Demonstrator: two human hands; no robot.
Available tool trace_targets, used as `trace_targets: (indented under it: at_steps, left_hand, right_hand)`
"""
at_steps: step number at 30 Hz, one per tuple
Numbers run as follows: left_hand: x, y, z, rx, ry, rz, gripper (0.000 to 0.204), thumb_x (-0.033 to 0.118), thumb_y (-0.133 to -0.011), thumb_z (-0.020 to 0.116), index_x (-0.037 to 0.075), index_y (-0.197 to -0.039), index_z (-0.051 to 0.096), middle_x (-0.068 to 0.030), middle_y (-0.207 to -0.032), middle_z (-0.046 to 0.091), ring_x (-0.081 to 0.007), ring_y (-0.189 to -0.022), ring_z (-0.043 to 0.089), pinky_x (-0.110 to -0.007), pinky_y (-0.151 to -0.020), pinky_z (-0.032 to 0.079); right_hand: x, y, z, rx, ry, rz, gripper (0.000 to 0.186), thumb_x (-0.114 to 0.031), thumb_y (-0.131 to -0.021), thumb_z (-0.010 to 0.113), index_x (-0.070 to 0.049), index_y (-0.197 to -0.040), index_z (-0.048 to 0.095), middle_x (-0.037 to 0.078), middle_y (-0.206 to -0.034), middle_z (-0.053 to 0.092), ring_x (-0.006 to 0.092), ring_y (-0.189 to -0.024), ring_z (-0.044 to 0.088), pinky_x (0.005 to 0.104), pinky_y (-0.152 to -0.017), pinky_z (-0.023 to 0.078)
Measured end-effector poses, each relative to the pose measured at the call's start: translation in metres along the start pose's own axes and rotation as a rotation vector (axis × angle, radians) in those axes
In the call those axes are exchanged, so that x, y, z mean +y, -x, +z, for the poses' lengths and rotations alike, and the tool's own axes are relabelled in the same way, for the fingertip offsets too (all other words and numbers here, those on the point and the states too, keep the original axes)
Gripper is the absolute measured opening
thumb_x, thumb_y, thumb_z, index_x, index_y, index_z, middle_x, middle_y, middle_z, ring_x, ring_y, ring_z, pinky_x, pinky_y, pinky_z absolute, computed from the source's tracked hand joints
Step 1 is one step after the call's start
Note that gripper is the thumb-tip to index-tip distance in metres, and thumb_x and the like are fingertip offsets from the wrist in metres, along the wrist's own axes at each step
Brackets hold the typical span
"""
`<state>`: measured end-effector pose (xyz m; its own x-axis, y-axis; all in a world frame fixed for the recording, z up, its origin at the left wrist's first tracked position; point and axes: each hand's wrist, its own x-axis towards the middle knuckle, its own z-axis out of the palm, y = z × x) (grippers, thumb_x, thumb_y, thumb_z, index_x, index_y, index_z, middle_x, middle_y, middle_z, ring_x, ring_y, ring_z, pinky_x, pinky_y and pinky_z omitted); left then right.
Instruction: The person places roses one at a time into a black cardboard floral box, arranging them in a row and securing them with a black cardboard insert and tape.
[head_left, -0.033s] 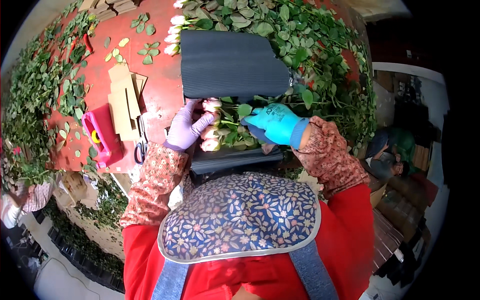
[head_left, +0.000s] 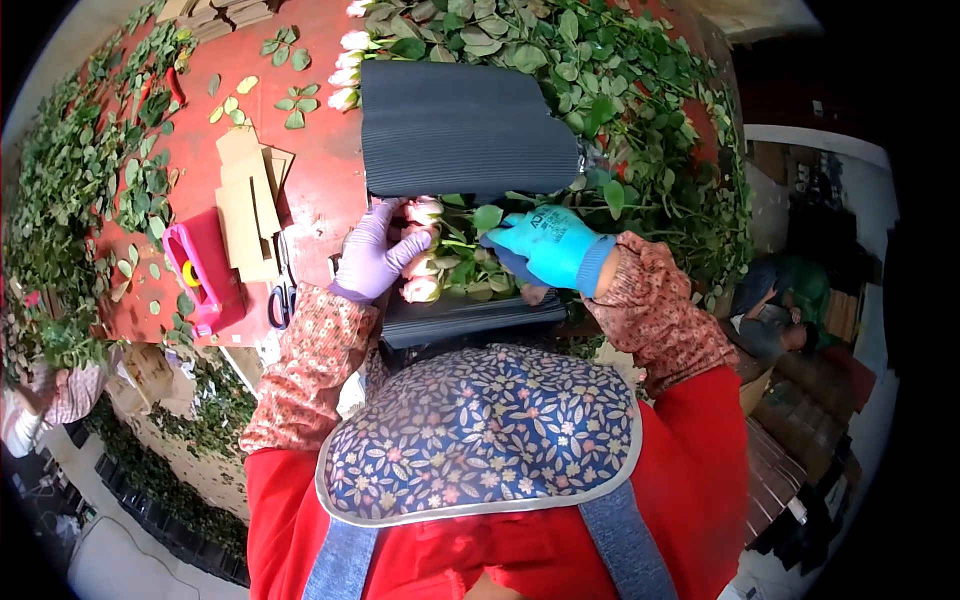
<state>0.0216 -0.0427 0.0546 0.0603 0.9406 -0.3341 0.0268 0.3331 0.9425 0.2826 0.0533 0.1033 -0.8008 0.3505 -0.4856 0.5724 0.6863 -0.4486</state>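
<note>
My left hand (head_left: 372,252), in a lavender glove, curls its thumb and fingers around a pink rose head at the left end of a small row of pink roses (head_left: 421,289). Across their leafy stems lies my right hand (head_left: 552,245) in a bright blue glove, fingers bent around stems; its fingertips are partly hidden. The roses rest on a dark ribbed sheet, whose near part (head_left: 470,320) shows below them. A broad dark ribbed flap (head_left: 465,125) stretches just beyond both hands.
Left of my hands are dark-handled scissors (head_left: 281,302), a pink tape dispenser (head_left: 215,285) and cardboard pieces (head_left: 248,205). Leafy stems (head_left: 640,110) crowd the right; more roses (head_left: 345,77) lie behind the flap. Loose foliage (head_left: 70,180) covers the far left. Another person (head_left: 775,315) is at right.
</note>
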Motion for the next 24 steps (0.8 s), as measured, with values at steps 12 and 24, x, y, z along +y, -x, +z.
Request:
trace_targets:
  at_steps: [12, 24]
  left_hand:
    - [0.052, 0.024, -0.001, -0.14, -0.9, 0.463, 0.053, 0.026, -0.073, 0.079, 0.013, -0.121, 0.065, -0.0086, -0.103, 0.063, -0.0314, -0.093, 0.062, -0.043, -0.078, 0.052]
    - [0.018, 0.006, -0.007, -0.194, -0.675, 0.426, 0.036, 0.017, -0.076, 0.077, 0.01, -0.11, 0.069, -0.0112, -0.093, 0.066, -0.0334, -0.083, 0.066, -0.042, -0.07, 0.052]
  right_hand:
    - [-0.011, -0.004, 0.004, 0.053, 0.421, 0.142, 0.047, -0.012, -0.087, 0.055, -0.011, -0.133, 0.055, 0.012, -0.136, 0.058, 0.0265, -0.088, 0.068, 0.0419, -0.069, 0.056]
    - [-0.045, 0.003, -0.016, 0.075, -0.029, -0.291, 0.025, -0.021, -0.086, 0.063, -0.011, -0.109, 0.063, 0.009, -0.078, 0.065, 0.0297, -0.068, 0.065, 0.0428, -0.06, 0.049]
